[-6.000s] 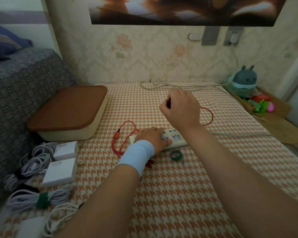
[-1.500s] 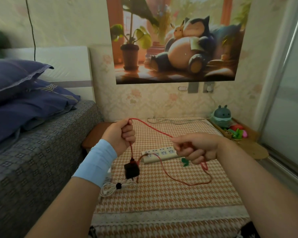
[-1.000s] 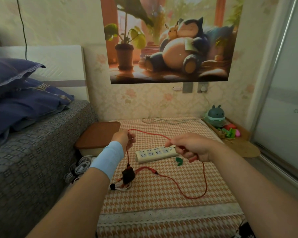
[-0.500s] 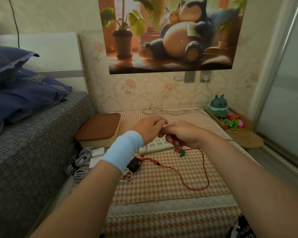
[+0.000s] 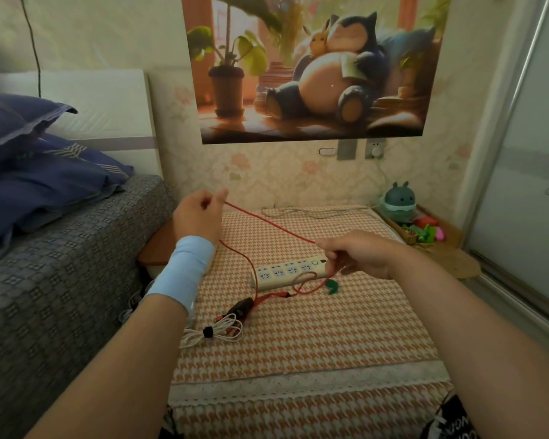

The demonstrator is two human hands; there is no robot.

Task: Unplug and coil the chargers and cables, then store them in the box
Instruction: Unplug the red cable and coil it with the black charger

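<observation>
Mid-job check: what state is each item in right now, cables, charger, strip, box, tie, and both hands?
Red cable, uncoiled, stretched between both hands.
Left hand, pinching the red cable.
Right hand, gripping the red cable.
Black charger, unplugged, lying on the cloth.
White cable, coiled and tied.
Power strip, sockets in view empty.
Box, lid on.
Green tie, loose on the cloth.
</observation>
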